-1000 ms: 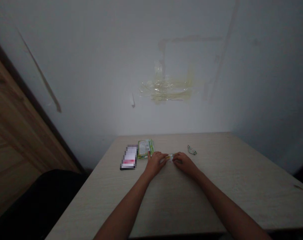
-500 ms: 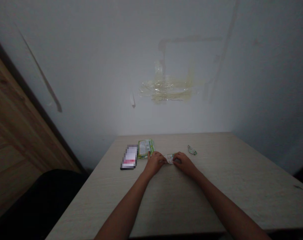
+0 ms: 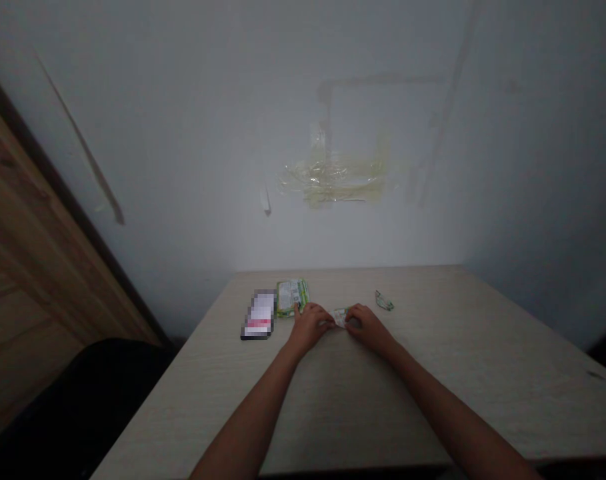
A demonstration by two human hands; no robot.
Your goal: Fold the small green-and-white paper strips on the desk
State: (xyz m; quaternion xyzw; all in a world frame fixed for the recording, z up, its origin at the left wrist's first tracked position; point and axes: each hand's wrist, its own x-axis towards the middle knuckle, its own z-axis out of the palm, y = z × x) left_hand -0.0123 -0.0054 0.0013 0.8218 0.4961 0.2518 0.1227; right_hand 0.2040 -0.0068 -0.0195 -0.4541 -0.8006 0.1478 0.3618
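Observation:
Between my hands, close to the tabletop, is a small white and green printed piece (image 3: 340, 316), which looks like paper or wrapper. My left hand (image 3: 311, 323) pinches its left end with closed fingers. At its right end the fingers of my right hand (image 3: 365, 323) are closed on it too, covering part of it. A green and white printed packet (image 3: 291, 297) lies flat just beyond my left hand, whose thumb is near the packet's lower right edge. Off to the right of my right hand lies a small crumpled green and white scrap (image 3: 383, 301).
A phone (image 3: 259, 315) with a blurred-out screen lies left of the packet. The pale wooden table (image 3: 483, 373) meets a wall (image 3: 183, 167) with tape stuck on it. A black object (image 3: 77, 400) and wooden panelling (image 3: 27, 240) stand at the left.
Almost nothing differs. My hands keep their places, and the printed piece between them has shifted only slightly.

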